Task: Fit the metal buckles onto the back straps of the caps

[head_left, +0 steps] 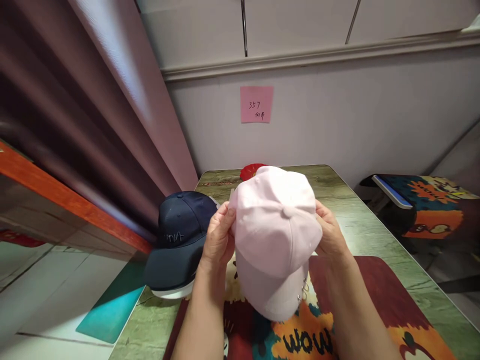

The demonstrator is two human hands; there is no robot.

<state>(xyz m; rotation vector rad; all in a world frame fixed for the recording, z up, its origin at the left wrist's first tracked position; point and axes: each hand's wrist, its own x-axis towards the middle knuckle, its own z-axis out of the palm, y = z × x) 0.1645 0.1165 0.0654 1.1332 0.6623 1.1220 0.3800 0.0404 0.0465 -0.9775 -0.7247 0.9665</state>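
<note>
A pale pink baseball cap (275, 230) is held up over the table, its crown facing me and its brim pointing down toward me. Small metal rings hang at the right edge of the brim. My left hand (221, 235) grips the cap's left side, thumb on the outside. On the opposite side my right hand (332, 232) holds the cap, its fingertips partly hidden behind the fabric. Just left of my left hand, a navy baseball cap (182, 240) with stitched lettering rests on the table's left edge, on top of something white that shows beneath its brim.
Under my arms lies a colourful mat (356, 285) printed with "WOW" on the wood-patterned table (367, 225). Behind the pink cap a red item (251, 171) shows partly. A pink note (257, 104) sticks to the wall. A patterned stool (431, 205) stands right; an orange-framed mirror (75, 200) leans left.
</note>
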